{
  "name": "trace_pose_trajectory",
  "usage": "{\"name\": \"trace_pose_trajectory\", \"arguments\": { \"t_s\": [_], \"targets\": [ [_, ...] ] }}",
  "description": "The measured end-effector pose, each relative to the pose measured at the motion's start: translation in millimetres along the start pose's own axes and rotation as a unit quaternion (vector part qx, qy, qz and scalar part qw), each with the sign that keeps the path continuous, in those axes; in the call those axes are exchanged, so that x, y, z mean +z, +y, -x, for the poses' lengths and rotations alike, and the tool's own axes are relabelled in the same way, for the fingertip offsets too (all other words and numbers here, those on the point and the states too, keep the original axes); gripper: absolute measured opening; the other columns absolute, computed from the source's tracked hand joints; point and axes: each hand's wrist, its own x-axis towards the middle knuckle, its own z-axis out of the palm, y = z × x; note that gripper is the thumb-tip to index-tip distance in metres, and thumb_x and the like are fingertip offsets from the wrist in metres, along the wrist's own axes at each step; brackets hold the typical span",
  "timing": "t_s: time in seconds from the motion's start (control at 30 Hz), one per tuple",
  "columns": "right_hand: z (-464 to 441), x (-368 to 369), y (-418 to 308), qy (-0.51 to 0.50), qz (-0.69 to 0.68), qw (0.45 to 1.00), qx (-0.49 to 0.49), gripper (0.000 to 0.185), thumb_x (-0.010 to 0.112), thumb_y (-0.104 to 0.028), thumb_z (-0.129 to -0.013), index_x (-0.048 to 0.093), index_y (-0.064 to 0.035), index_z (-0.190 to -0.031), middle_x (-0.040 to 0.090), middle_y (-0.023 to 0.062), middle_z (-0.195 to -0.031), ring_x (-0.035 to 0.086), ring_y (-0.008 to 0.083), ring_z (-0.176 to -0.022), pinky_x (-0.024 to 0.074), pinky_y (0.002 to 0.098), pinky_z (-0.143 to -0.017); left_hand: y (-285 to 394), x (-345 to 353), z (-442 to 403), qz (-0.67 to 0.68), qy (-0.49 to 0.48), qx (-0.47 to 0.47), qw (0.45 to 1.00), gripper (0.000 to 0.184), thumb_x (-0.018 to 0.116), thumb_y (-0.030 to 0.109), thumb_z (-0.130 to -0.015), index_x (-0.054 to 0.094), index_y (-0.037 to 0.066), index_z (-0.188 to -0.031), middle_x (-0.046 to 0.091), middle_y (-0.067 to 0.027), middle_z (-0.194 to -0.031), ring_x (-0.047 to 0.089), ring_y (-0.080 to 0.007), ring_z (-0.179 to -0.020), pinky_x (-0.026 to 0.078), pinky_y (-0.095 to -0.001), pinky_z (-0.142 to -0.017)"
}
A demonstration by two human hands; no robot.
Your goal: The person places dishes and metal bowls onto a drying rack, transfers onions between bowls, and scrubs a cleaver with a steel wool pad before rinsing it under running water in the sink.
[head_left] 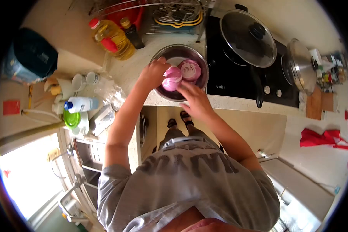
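A stainless steel bowl [203, 62] sits on the counter in front of me with red onion pieces inside. A purple-pink red onion [172, 79], seemingly split or cut in two parts, lies at the bowl's left. Beside it, another red onion piece [191, 71] shows pale rings. My left hand [154, 72] reaches over the left rim, fingers curled at the nearer onion and closed on it; the fingertips are partly hidden. My right hand [196, 99] comes over the front rim with fingers stretched out and thumb apart, its fingertips at the onion's lower right side.
Right of the bowl is a black cooktop [228, 83] bearing a glass-lidded pan [247, 38] and a steel pot [300, 67]. An oil bottle [114, 40] and a dark bottle [131, 34] stand behind left. A white bottle [83, 104] and cups [79, 82] are further left.
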Motion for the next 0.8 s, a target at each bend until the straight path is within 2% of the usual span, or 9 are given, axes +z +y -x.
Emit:
{"name": "trace_pose_trajectory", "arguments": {
  "t_s": [0.13,0.23,0.3,0.37,0.53,0.63,0.67,0.77,0.8],
  "targets": [
    [49.7,-3.5,-9.6,0.064,-0.126,0.989,0.042,0.025,0.062,-0.014,-0.078,0.057,-0.0056,-0.101,0.057,0.0102,-0.101,0.056,0.0277,-0.089,0.0464,0.0336,-0.075,39.4,-4.7,14.6,0.086,0.076,-0.031,0.993,0.027,0.064,0.007,-0.069,0.061,0.009,-0.096,0.057,-0.0113,-0.084,0.056,-0.0296,-0.08,0.046,-0.0373,-0.065],
    [125.7,7.3,28.9,-0.03,-0.144,0.974,0.173,0.021,0.059,-0.017,-0.079,0.058,-0.0041,-0.095,0.058,0.0139,-0.093,0.056,0.0303,-0.085,0.0465,0.0376,-0.071,82.6,19.3,34.1,0.155,0.098,-0.015,0.983,0.02,0.061,0.006,-0.072,0.061,0.006,-0.092,0.056,-0.0132,-0.079,0.057,-0.0309,-0.073,0.045,-0.037,-0.062],
    [205.0,37.6,85.3,0.016,-0.077,0.968,0.239,0.022,0.058,-0.02,-0.079,0.059,-0.0038,-0.093,0.059,0.0153,-0.088,0.057,0.0316,-0.084,0.0463,0.0406,-0.069,125.4,41.1,45.8,0.21,0.065,-0.013,0.976,0.015,0.059,0.005,-0.074,0.061,0.003,-0.089,0.055,-0.0147,-0.077,0.056,-0.0317,-0.071,0.045,-0.0365,-0.06],
    [300.0,56.1,146.1,-0.111,0.021,0.921,0.372,0.025,0.058,-0.023,-0.076,0.059,-0.0035,-0.092,0.06,0.0157,-0.09,0.057,0.0326,-0.085,0.0461,0.0423,-0.071,172.6,69.9,54.3,0.234,0.011,0.025,0.972,0.018,0.057,0.0,-0.073,0.06,0.002,-0.091,0.057,-0.0123,-0.079,0.057,-0.0262,-0.065,0.046,-0.0317,-0.057],
    [451.4,47.7,245.0,-0.112,-0.087,0.795,0.59,0.029,0.054,-0.022,-0.079,0.057,-0.0025,-0.099,0.063,0.0138,-0.093,0.06,0.0284,-0.086,0.0474,0.0381,-0.075,276.6,206.2,78.9,0.274,-0.189,0.049,0.942,0.027,0.061,0.008,-0.073,0.058,0.005,-0.1,0.056,-0.0109,-0.097,0.06,-0.0255,-0.075,0.047,-0.0327,-0.065],
    [491.1,55.5,314.1,-0.037,-0.063,0.827,0.558,0.032,0.053,-0.026,-0.081,0.056,-0.0022,-0.103,0.063,0.0136,-0.094,0.06,0.0278,-0.088,0.047,0.0376,-0.077,322.5,293.1,82.4,0.207,-0.273,0.051,0.938,0.035,0.062,0.016,-0.074,0.055,0.006,-0.106,0.053,-0.0115,-0.108,0.058,-0.0267,-0.088,0.046,-0.0348,-0.075],
    [490.1,51.4,333.6,-0.004,-0.161,0.77,0.617,0.035,0.053,-0.028,-0.081,0.055,-0.0027,-0.106,0.062,0.0132,-0.1,0.058,0.0278,-0.093,0.0456,0.0366,-0.081,341.3,311.1,83.0,0.193,-0.298,0.06,0.933,0.039,0.063,0.019,-0.074,0.054,0.007,-0.109,0.052,-0.0118,-0.112,0.056,-0.0271,-0.094,0.045,-0.0355,-0.079],
    [471.2,26.3,379.6,-0.026,-0.186,0.767,0.613,0.045,0.051,-0.028,-0.084,0.046,-0.0045,-0.121,0.052,0.0122,-0.12,0.05,0.0284,-0.108,0.0411,0.0355,-0.091,396.0,339.2,55.5,0.149,-0.376,0.08,0.911,0.039,0.06,0.019,-0.077,0.052,0.007,-0.113,0.052,-0.0128,-0.114,0.052,-0.0291,-0.101,0.043,-0.036,-0.084],
    [475.4,56.8,412.8,0.025,-0.182,0.778,0.601,0.04,0.055,-0.027,-0.081,0.052,-0.0035,-0.113,0.06,0.0142,-0.105,0.056,0.0282,-0.098,0.0449,0.035,-0.083,406.7,347.6,49.7,0.152,-0.375,0.073,0.912,0.039,0.059,0.019,-0.078,0.052,0.007,-0.114,0.052,-0.013,-0.114,0.051,-0.0295,-0.102,0.042,-0.0362,-0.085]
  ]
}}
